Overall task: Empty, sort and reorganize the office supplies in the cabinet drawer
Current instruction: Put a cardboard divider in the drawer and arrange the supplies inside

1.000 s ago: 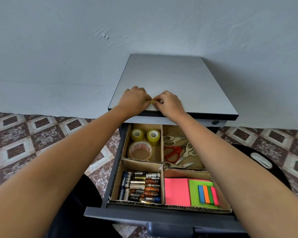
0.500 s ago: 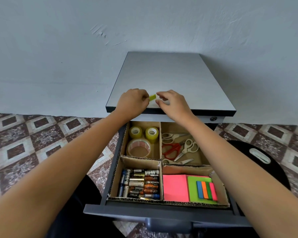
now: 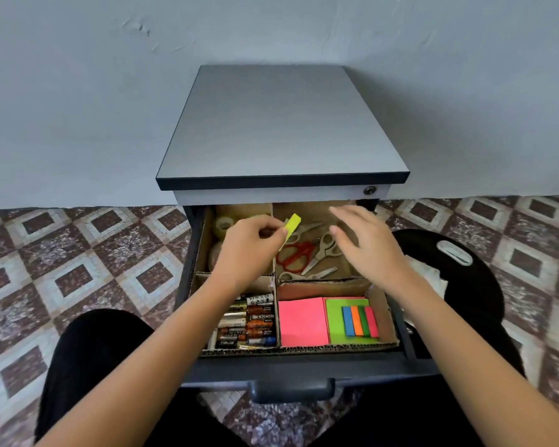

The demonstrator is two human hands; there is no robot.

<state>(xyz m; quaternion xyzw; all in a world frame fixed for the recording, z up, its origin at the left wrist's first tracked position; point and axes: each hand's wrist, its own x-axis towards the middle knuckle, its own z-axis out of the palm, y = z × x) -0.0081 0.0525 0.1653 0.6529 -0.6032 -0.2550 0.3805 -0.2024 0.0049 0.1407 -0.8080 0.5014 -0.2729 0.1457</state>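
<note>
Over the back half of the drawer [image 3: 291, 366]: left hand [image 3: 249, 243] pinching a yellow tab [image 3: 291, 224], perhaps a sticky flag, long axis slanting up-right; right hand [image 3: 365, 243] open just beside it, above scissors [image 3: 299, 256]. Matching flags [image 3: 359, 321] in front right compartment, nearer right hand.

Soft, even daylight, fairly bright, no hard shadows. Right hand [image 3: 365, 250] is motion-blurred and its fingers [image 3: 344, 217] are smeared. Left hand [image 3: 246, 250] is crisper; the yellow strip [image 3: 291, 225] pinched in its fingers is slightly soft. Cabinet top [image 3: 281, 124] beyond the fingers has a dull sheen, no glare. Its overhang throws a dark band across the back of the drawer [image 3: 304, 366], just past the fingertips. Tape rolls [image 3: 223, 224] beside the left fingers are washed out, low contrast. Batteries [image 3: 252, 321] and sticky notes [image 3: 302, 321] on the near side of the fingers are sharp, some labels readable, neon colours saturated. Wide-angle bend: floor tiles [image 3: 88, 253] curve and smear far out left and right of the fingers.
</note>
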